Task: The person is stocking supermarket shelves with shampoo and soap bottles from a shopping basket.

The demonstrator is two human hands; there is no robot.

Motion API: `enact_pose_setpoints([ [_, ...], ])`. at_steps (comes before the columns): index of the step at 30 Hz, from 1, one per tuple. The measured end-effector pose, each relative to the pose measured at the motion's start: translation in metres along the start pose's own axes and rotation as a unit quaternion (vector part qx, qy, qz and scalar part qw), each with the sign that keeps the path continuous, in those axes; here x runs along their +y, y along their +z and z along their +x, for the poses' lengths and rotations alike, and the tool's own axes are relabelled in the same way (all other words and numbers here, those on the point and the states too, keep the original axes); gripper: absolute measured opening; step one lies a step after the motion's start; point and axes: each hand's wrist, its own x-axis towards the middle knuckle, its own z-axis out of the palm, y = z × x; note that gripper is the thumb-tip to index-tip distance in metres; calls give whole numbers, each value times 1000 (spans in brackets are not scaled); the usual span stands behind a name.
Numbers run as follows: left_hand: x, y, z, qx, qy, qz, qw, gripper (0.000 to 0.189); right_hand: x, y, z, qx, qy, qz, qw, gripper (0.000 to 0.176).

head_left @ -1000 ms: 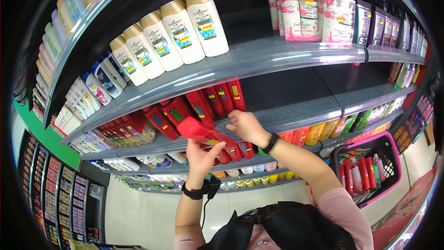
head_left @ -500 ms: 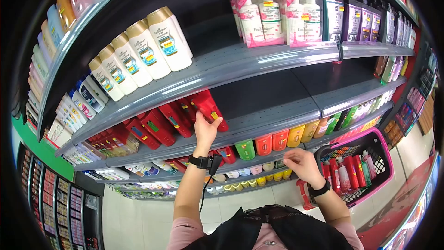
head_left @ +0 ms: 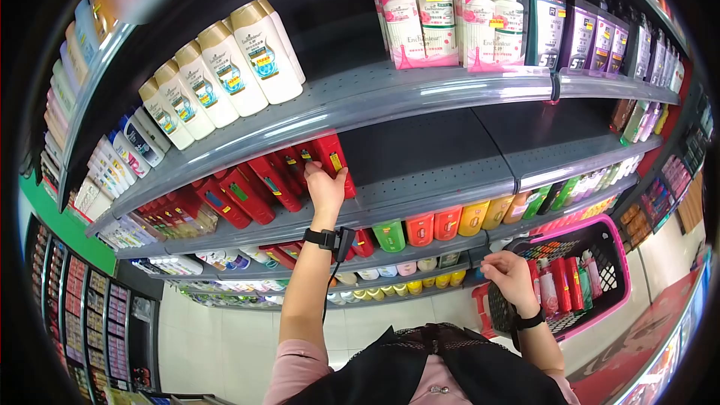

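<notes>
My left hand [head_left: 325,189] reaches to the middle shelf, its fingers closed round a red bottle [head_left: 331,161] at the right end of a row of red bottles [head_left: 274,180]. That bottle stands nearly upright on the shelf, leaning slightly. My right hand [head_left: 510,276] hangs in front of the lower shelves, beside the left edge of a black basket with a pink rim [head_left: 626,270]. Its fingers are curled together, and nothing shows in them. Red bottles [head_left: 574,283] and a green one lie in the basket.
White bottles with gold caps [head_left: 259,52] and boxed pink-and-white sets [head_left: 420,26] stand on the upper shelf [head_left: 420,90]. Green, red and yellow bottles [head_left: 474,219] line the shelf below. A red handle [head_left: 482,311] is left of the basket. Tiled floor lies beneath.
The red bottle in my left hand has shifted left toward the row and stands more upright. My right hand has moved right and down, toward the basket. The view has shifted slightly.
</notes>
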Motion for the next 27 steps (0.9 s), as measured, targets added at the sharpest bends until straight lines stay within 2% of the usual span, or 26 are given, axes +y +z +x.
enact_pose_setpoints([
  [2, -2, 1, -1, 17, 21, 22, 999, 53, 4, -5, 2, 0, -2, 0, 1000, 16],
  [4, 5, -4, 1, -58, -69, -30, 996, 53, 9, -9, 4, 2, -2, 3, 1000, 16],
  [5, 5, -3, 0, -58, -70, -29, 995, 53, 12, -12, 6, -5, -6, 2, 1000, 16],
  [8, 0, 1, -1, -46, -61, -36, 996, 53, 15, -16, 7, -14, -5, 5, 1000, 17],
  [10, -5, 4, -3, 15, 11, 0, 1000, 53, 16, -17, 8, -15, 0, 11, 1000, 17],
  [11, -8, 5, -4, 13, 10, 1, 1000, 53, 16, -18, 8, -18, -1, 11, 1000, 17],
  [13, -1, -1, -3, -47, -53, -17, 997, 58, 14, -18, 9, -21, 2, 12, 1000, 17],
  [17, 6, -7, -7, -74, -63, 13, 995, 62, 18, -24, 10, -6, 10, 8, 1000, 17],
  [23, -2, -2, -8, -100, -39, 29, 994, 64, 18, -41, 5, 28, 21, -24, 999, 18],
  [25, -11, -1, -3, -122, -27, 4, 992, 52, 22, -47, 0, 39, 1, -35, 999, 17],
  [26, -14, 0, -3, -105, 21, 23, 994, 49, 20, -48, -2, 43, -1, -71, 997, 18],
  [27, -11, -3, -3, -126, 0, 20, 992, 51, 20, -53, -5, 30, 6, -102, 994, 19],
])
